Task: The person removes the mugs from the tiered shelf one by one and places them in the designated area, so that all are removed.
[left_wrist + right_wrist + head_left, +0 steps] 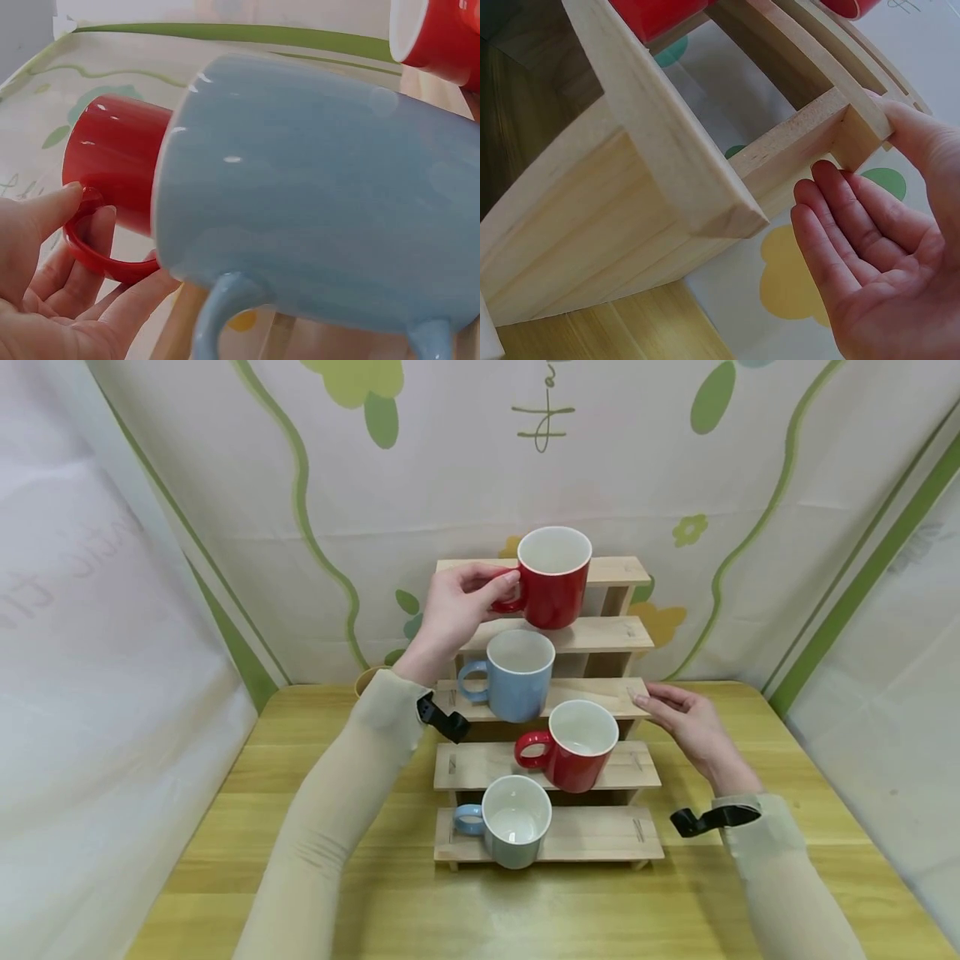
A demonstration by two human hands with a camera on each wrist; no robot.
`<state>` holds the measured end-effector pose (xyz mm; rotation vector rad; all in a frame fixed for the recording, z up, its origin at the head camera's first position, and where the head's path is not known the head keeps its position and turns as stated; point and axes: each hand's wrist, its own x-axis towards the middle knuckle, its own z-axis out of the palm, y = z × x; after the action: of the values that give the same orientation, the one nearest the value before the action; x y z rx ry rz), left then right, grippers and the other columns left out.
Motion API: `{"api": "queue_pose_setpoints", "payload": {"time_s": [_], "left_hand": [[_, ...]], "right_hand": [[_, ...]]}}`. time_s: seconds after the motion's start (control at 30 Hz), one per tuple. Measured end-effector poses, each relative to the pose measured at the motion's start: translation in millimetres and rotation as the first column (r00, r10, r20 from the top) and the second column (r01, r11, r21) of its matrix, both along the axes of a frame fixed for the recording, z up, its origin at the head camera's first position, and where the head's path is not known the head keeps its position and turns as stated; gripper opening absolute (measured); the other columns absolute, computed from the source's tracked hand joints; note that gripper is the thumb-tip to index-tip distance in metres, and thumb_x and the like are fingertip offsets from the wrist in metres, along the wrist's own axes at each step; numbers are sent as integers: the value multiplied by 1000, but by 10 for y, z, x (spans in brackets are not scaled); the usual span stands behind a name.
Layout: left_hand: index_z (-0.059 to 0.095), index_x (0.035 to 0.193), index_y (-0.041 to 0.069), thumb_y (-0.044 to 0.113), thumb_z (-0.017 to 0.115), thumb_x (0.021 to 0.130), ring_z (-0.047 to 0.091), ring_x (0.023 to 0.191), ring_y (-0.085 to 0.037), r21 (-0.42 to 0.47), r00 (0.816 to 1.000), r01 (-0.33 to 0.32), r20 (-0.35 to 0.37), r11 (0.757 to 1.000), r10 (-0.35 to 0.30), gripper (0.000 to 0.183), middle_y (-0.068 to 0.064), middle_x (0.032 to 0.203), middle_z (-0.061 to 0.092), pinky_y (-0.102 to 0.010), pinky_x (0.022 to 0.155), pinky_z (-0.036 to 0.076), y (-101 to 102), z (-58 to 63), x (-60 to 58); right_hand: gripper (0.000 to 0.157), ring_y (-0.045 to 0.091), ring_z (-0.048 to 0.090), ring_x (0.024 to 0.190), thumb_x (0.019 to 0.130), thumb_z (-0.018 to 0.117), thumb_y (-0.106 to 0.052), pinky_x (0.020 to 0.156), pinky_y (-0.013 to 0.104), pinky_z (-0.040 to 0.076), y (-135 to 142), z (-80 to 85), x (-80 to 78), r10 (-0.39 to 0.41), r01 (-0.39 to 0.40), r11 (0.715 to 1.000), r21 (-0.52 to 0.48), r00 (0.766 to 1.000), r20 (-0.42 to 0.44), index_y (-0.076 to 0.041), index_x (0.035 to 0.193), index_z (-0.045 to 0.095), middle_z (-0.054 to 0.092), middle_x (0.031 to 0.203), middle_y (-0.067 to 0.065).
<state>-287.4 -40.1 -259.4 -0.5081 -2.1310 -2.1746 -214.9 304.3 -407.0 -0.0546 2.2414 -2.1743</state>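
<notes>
Head cam: left hand (459,607), just above centre, pinches the upper red mug (557,589) by its handle (112,268); can't tell if it touches the rack (596,835). Blue mug (519,687), bottom mug (516,839) and lower red mug (577,768) sit on steps below, so I'd say three done, one to go. Right hand (692,731), right of centre, grips the middle step (588,692).

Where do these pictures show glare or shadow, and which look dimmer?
Head view: brightest, with a pale sheen on the table at bottom centre; left wrist view: dimmer, small white highlights on the blue mug; right wrist view: also dim, deep shadow inside the wooden rack at upper left.
</notes>
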Motion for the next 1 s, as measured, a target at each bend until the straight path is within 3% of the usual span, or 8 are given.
{"api": "queue_pose_setpoints", "payload": {"time_s": [0.5,0.77,1.0], "left_hand": [[74,113,2,20,78,93,70,99,-29,88,997,-77,-19,993,78,27,-15,107,73,-47,88,59,-273,78,75],[73,112,-1,17,77,93,68,100,-32,127,992,-125,-17,984,128,26,-19,106,71,-42,84,60,-523,102,136],[73,111,0,18,78,92,68,99,-31,126,984,-173,-18,977,176,27,-21,110,71,-42,83,61,-766,61,160]], "right_hand": [[52,5,64,106,98,72,-20,91,18,53,10,-33,-24,9,-9,1000,-2,1000,-15,9,136,53,64,117,-2],[43,5,64,104,98,73,-18,89,18,54,22,-36,-47,6,-7,1000,-17,1000,-26,5,131,59,65,115,-3],[48,5,64,104,97,73,-20,90,18,53,24,-30,-45,4,-4,1000,-7,1000,-18,6,134,56,64,116,-3]]}}
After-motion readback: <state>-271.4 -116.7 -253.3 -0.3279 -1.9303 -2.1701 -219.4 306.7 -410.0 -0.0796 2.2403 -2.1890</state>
